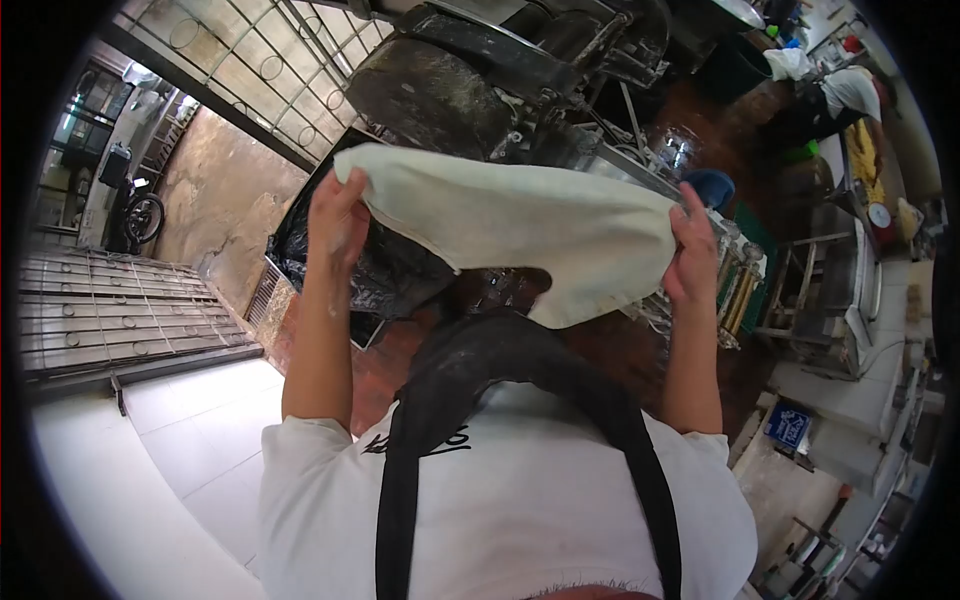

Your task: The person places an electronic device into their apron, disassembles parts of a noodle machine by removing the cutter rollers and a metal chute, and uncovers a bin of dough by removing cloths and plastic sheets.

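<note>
A wide, pale sheet of dough [510,200] is stretched between my two hands in front of my chest. It sags in the middle, and its lower edge is uneven. My left hand [338,220] pinches its upper left corner, with whitish smears on the wrist. On the other side, my right hand [692,250] grips the right end, thumb and fingers closed at the edge. Just beyond the sheet stands a dark, worn machine [430,90] with metal parts, partly covered by the dough.
Black plastic [400,275] lies below the sheet at left. Metal rollers [742,285] stand right of my right hand, near a blue basin [708,187]. Metal gates [120,310] border the left. At the far right, another person [850,95] bends over a table with yellow material.
</note>
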Tool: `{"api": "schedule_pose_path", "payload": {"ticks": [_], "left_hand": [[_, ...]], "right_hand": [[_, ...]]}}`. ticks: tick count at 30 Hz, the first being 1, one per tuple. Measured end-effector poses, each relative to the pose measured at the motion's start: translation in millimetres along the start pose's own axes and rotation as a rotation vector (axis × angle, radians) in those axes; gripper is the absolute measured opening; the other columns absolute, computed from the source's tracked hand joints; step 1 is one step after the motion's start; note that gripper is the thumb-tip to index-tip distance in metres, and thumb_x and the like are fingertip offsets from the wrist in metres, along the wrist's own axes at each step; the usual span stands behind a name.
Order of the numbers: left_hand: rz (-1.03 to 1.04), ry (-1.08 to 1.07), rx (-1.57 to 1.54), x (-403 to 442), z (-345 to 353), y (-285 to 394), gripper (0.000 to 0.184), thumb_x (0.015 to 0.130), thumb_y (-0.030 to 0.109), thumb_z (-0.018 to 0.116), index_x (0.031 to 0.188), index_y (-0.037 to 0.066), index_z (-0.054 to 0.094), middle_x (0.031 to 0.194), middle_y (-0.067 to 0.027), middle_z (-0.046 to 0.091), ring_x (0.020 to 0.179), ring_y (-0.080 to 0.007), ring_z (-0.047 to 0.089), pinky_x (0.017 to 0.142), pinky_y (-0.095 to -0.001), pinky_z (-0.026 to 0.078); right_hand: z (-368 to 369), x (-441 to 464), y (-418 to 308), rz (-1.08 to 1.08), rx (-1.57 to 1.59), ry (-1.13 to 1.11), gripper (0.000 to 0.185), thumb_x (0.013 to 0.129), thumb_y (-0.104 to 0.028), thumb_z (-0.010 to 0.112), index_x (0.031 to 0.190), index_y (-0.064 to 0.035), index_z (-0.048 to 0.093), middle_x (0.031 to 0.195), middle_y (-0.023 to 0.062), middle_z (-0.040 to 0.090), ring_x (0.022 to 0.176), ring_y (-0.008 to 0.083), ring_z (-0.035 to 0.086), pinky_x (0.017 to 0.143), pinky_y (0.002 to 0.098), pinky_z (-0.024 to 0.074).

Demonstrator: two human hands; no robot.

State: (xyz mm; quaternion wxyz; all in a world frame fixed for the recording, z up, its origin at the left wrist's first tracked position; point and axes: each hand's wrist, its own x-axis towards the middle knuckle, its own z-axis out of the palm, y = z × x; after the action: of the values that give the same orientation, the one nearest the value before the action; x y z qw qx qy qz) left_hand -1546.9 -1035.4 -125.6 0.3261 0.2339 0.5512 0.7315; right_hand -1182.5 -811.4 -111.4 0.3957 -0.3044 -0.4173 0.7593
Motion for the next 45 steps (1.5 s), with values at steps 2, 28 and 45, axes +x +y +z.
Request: {"api": "schedule_pose_path", "payload": {"ticks": [2, 28, 45], "left_hand": [[0.179, -0.019, 0.140, -18.4, 9.2, 16.0, 0.037, 0.094, 0.009, 0.057, 0.129, -0.001, 0.055, 0.122, -0.0079, 0.062, 0.108, -0.0189, 0.058, 0.097, -0.0332, 0.044], [0.237, -0.086, 0.512, -60.0, 99.1, 50.3, 0.030, 0.085, 0.004, 0.070, 0.114, 0.005, 0.064, 0.106, -0.0083, 0.069, 0.101, -0.0184, 0.064, 0.090, -0.0319, 0.049], [0.588, -0.210, 0.694, -50.6, 77.9, 15.5, 0.069, 0.075, 0.002, 0.074, 0.139, 0.006, 0.049, 0.138, -0.0137, 0.050, 0.126, -0.0290, 0.051, 0.105, -0.0350, 0.041]], "right_hand": [[24.0, -3.9, -2.9, -0.141, -0.041, -0.138, 0.069, 0.090, -0.004, 0.064, 0.149, -0.0011, 0.028, 0.133, 0.0167, 0.053, 0.115, 0.0237, 0.058, 0.101, 0.0350, 0.0452], [169.4, 11.3, 15.6, -0.397, -0.468, -0.951, 0.034, 0.090, -0.020, 0.066, 0.119, -0.0043, 0.059, 0.115, 0.0162, 0.064, 0.116, 0.0256, 0.059, 0.100, 0.0372, 0.0435], [174.9, 6.8, 94.0, 0.228, 0.128, -0.565, 0.034, 0.096, -0.008, 0.052, 0.129, -0.0034, 0.047, 0.129, 0.0089, 0.055, 0.118, 0.0180, 0.055, 0.098, 0.0342, 0.0469]]}}
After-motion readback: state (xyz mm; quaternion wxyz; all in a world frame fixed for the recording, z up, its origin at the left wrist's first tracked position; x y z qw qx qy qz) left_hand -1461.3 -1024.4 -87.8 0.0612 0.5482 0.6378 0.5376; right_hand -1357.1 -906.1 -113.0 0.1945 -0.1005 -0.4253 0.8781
